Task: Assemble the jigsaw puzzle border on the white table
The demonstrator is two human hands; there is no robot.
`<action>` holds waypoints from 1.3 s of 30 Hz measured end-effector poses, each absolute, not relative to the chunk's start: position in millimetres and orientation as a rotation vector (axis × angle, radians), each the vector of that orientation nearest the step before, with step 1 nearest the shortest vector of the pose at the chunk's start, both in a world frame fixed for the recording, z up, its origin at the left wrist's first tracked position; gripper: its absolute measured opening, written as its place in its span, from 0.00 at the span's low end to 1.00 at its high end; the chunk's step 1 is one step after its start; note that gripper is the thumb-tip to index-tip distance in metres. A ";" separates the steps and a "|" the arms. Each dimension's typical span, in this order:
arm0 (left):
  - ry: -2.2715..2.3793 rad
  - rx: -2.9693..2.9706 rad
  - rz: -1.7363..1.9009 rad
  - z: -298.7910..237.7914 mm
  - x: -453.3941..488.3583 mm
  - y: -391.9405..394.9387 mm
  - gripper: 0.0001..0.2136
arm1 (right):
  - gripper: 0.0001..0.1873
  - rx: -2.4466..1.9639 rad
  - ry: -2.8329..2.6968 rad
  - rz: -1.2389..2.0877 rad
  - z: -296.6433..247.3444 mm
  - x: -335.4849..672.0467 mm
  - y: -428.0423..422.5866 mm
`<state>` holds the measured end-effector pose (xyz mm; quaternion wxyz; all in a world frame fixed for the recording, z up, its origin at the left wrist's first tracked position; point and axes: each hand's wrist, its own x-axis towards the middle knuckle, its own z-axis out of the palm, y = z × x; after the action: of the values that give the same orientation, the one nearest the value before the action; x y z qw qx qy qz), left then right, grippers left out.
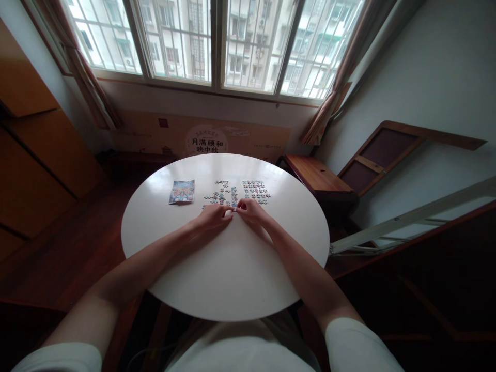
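My left hand (215, 215) and my right hand (249, 207) meet near the middle of the white round table (232, 279). Their fingertips pinch at a small jigsaw puzzle piece (234, 209), which is mostly covered by the fingers. Just beyond it runs a narrow strip of joined puzzle pieces (234, 194). Loose puzzle pieces (253, 184) lie in rows past my right hand. More scattered pieces (215, 197) are on the left side of the strip, some partly hidden behind my left hand.
A colourful picture sheet (182, 191) lies on the table to the left. Behind the table on the right stands a wooden bench (315, 173). A metal ladder-like frame (411, 219) leans at the right. Wooden cabinets (42, 155) are on the left, barred windows (217, 46) ahead.
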<state>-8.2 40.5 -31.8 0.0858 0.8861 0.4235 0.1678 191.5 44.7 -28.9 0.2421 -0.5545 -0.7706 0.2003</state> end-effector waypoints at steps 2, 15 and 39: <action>1.258 2.636 0.494 -32.1 -8.5 40.8 0.18 | 0.07 -1.515 -2.114 0.532 -30.2 191.9 45.5; 1.261 2.628 0.457 -25.3 -7.8 36.8 0.16 | 0.11 -1.531 -2.078 0.536 -22.2 193.0 44.0; 1.233 2.663 0.425 -19.3 -7.7 31.9 0.17 | 0.15 -1.459 -2.127 0.539 -33.4 195.4 52.0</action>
<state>-7.7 31.9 -19.3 0.0881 0.8946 0.4142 0.1428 195.4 52.0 -33.4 0.2507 -0.5362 -0.7814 0.1979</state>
